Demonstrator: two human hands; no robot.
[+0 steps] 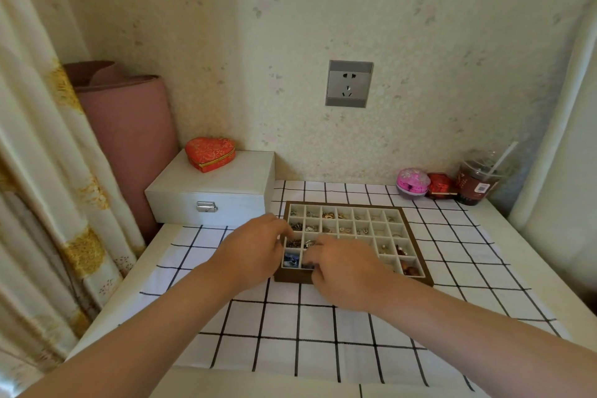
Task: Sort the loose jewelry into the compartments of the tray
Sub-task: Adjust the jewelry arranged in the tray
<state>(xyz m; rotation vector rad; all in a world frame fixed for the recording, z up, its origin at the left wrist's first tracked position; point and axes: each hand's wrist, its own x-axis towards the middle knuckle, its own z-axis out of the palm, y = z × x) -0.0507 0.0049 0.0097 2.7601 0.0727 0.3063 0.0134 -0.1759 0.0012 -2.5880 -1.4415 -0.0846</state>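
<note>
— Over the near left corner of the tray, what are the hands doing?
— The left hand lies at the tray's left rim, fingers curled over it toward the compartments. The right hand is just beside it, over the near rows, fingers bent down and inward.
— Holding anything?
— Cannot tell for either; the fingertips are hidden.
— And the jewelry?
— It sits in the compartments beyond and to the right of both hands. A silvery ring and a blue piece show in the gap between them.
— Beyond the left hand?
— A white box, with a red heart-shaped case on top.
</note>
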